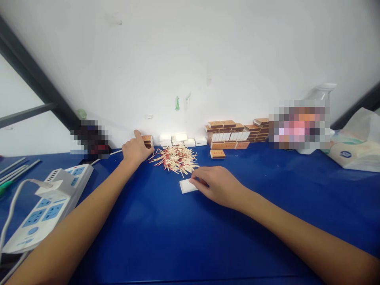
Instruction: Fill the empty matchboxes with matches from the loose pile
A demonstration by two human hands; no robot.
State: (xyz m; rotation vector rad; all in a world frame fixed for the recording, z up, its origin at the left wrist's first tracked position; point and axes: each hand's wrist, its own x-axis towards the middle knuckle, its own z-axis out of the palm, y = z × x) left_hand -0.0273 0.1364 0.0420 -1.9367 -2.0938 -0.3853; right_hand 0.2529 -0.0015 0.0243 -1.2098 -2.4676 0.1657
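My left hand is at the back of the table, index finger raised and thumb stretched apart. A brown matchbox sleeve stands right beside the thumb and index finger; whether they touch it I cannot tell. My right hand has its fingers pinched together at the right end of a white matchbox tray, which lies flat on the table. The fingers cover that end of the tray. Between the hands, just behind the tray, lies a loose heap of red-tipped matches.
White trays are stacked behind the matches. Matchboxes are piled along the wall, with one single matchbox in front. A power strip with cables lies left on the blue table. A tissue pack is at right.
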